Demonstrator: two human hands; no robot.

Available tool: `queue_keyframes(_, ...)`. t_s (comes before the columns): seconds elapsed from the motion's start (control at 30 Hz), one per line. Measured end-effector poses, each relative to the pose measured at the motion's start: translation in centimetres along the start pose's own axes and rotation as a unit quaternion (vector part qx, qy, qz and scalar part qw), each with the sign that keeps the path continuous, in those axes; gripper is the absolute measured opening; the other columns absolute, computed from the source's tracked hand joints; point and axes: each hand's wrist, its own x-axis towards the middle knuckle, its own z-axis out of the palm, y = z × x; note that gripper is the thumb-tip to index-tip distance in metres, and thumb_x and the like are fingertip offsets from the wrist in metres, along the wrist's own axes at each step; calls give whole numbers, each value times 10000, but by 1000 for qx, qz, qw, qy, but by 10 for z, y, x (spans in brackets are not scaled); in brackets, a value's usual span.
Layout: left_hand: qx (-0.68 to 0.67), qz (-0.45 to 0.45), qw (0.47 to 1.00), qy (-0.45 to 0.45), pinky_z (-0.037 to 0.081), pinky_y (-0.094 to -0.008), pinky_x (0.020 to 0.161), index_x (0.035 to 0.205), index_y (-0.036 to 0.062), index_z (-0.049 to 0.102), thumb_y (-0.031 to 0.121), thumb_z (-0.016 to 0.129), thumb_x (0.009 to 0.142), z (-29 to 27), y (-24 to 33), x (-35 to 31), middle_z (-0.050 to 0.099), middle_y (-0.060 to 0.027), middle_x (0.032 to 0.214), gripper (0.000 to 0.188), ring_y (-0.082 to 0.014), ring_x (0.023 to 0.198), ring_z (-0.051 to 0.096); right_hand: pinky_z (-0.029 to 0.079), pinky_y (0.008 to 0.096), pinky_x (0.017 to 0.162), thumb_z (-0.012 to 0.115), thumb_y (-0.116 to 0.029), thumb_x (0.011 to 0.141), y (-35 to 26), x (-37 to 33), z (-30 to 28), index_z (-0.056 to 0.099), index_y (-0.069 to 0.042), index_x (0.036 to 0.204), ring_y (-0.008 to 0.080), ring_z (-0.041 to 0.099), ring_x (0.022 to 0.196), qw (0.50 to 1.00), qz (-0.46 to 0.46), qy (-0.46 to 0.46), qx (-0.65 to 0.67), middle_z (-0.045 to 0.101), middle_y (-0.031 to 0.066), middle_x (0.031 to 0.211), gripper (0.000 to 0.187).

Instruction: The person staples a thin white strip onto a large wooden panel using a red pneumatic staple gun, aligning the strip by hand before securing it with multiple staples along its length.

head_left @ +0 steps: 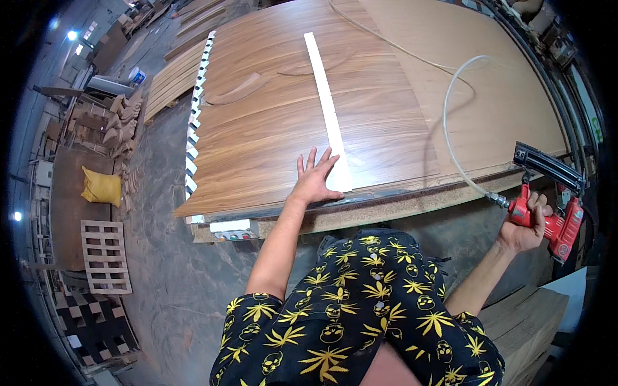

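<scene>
The left hand (pixel 315 180) was laid flat, fingers spread wide and nothing gripped, at the lower centre of the frame, pressed on the wood-grain panel (pixel 270 128) with its fingertips touching the near end of the white strip (pixel 327 109). The strip's long axis was seen to run from that hand up toward the top centre of the frame, leaning slightly left, so nearly all of its length lay beyond the fingers. The right hand (pixel 524 225) was held at the right edge of the frame, off the panel and below its near edge, closed around the grip of a red nail gun (pixel 550 202) whose black magazine pointed up and left. A pale air hose (pixel 450 122) was looped from the gun's base across the panel. The strip was thus well apart from the gun, up and to its left, and much nearer the left hand.
</scene>
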Motion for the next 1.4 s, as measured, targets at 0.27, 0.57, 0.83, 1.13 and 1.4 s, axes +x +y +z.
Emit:
queue_keyframes(0.27,13,-3,1000,0,-30,-594,1199,1530,264,359,496,876,531,-1,2,0,239,-58,1642,1148,-370,1525,90,411,316,748,567,27,861,0,1,-5,437,-93,796,191,421,804,1000,0,-3,4,389,51,813,188)
queue_keyframes(0.57,18,-16,1000,-8,-39,-584,1205,1532,269,352,488,876,531,-3,7,0,231,-23,1646,1152,-353,1527,91,388,314,768,578,28,856,0,3,-10,441,-90,787,184,419,796,1000,1,-9,7,386,47,802,193)
queue_keyframes(0.83,12,-22,1000,-4,-36,-597,1199,1529,277,357,466,879,529,1,7,2,236,-10,1645,1143,-352,1527,85,390,314,778,577,26,860,3,3,-9,453,-89,784,184,430,800,1000,4,-1,5,395,51,805,185)
queue_keyframes(1.13,10,-20,1000,1,-27,-604,1193,1528,262,361,457,867,537,2,7,4,236,-23,1646,1130,-365,1525,92,370,321,789,582,21,851,5,3,-8,444,-92,789,189,411,799,1000,0,7,1,390,50,806,190)
queue_keyframes(1.4,2,-18,1000,8,-38,-605,1190,1533,266,357,452,865,535,5,9,7,247,-45,1641,1136,-384,1522,85,364,326,798,584,24,847,7,4,-9,441,-97,791,190,411,802,1000,9,-7,7,387,48,801,195)
